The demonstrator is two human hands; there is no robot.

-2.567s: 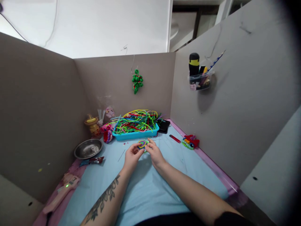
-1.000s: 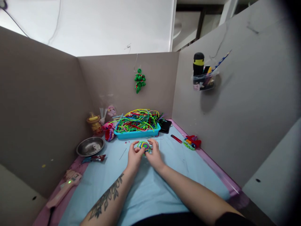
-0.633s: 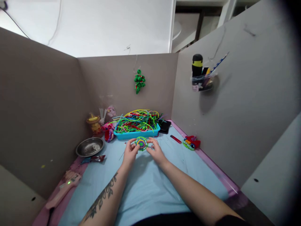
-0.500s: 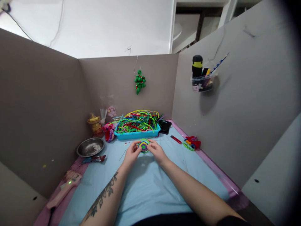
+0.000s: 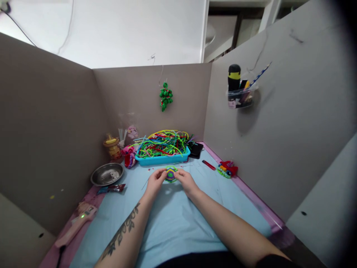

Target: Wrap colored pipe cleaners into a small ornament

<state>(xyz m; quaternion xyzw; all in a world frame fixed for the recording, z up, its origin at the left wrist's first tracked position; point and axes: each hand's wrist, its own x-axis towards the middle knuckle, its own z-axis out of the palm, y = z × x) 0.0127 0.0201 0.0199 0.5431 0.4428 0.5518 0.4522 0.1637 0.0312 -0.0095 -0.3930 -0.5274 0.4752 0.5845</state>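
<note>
Between my two hands is a small round disc point(image 5: 171, 174) of concentric colored rings, purple and green at the center, then blue, yellow and light green. It looks made of fuzzy pipe cleaners. My left hand point(image 5: 156, 181) pinches its left edge between thumb and fingers. On the opposite edge, my right hand point(image 5: 185, 180) has a similar pinch. Just beyond the disc stands a light blue tray point(image 5: 164, 160) heaped with multicolored pipe cleaners point(image 5: 163, 144). A thin dark wire point(image 5: 145, 183) lies on the cloth left of my left hand.
At left are a metal bowl point(image 5: 107, 175) with small white bits, a wrapper point(image 5: 111, 188) and a pink glue gun point(image 5: 76, 225). On the right lie a red cutter point(image 5: 209, 165) and a colorful fuzzy bundle point(image 5: 228, 169). Grey panels point(image 5: 184, 100) enclose the blue cloth point(image 5: 178, 223).
The disc has turned slightly in my fingers and now shows a little more of its light green outer edge. Both hands stay in nearly the same place.
</note>
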